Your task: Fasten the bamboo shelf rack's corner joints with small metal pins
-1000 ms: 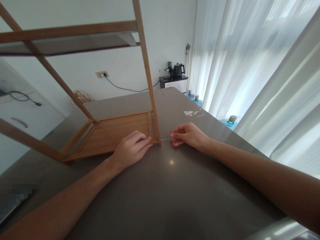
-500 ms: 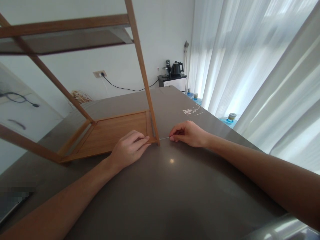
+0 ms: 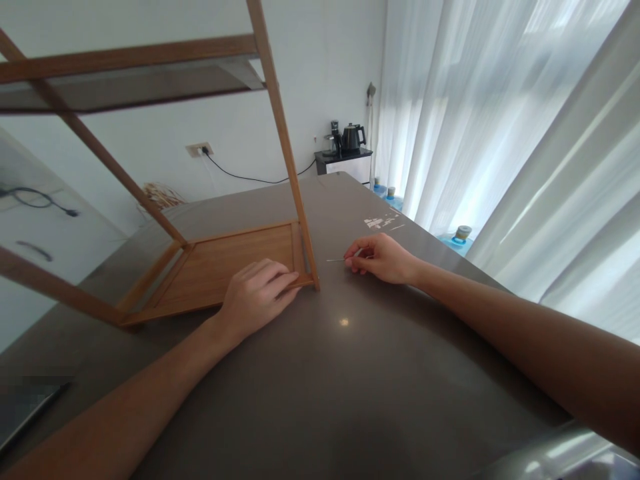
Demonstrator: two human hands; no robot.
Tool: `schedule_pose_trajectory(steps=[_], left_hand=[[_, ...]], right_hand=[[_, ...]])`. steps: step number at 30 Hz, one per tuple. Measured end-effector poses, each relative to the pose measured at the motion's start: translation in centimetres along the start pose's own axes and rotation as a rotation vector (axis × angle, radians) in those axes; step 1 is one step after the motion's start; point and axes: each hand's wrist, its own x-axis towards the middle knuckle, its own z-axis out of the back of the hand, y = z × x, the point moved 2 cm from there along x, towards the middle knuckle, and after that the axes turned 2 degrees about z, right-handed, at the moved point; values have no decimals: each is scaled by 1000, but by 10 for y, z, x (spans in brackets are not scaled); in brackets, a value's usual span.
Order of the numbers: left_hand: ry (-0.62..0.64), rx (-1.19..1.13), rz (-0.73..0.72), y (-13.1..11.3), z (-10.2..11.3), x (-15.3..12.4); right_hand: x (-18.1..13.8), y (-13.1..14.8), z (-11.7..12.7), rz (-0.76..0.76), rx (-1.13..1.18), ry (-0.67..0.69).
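Note:
A wooden shelf frame stands on a dark grey table; its leg rises from the near right corner. My left hand lies on the frame's bottom board near that corner, fingers curled against the edge rail. To the right of the leg, my right hand pinches a thin metal tool, likely a hex key, whose tip points left toward the leg, a short gap away from it.
A small black cabinet with kettles stands against the far wall. Water bottles sit on the floor by white curtains. A wall socket with a cable is at the back. Pale marks spot the table.
My right hand has drawn the thin tool away from the frame's corner, moving right and slightly back. My left hand has stayed on the board.

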Motion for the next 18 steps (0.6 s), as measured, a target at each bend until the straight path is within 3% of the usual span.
schedule_pose_trajectory(steps=[11, 18], left_hand=[[6, 75, 29, 0, 1, 0], [5, 89, 48, -6, 3, 2]], right_hand=[[-7, 24, -1, 47, -248, -31], [-9, 22, -5, 21, 7, -69]])
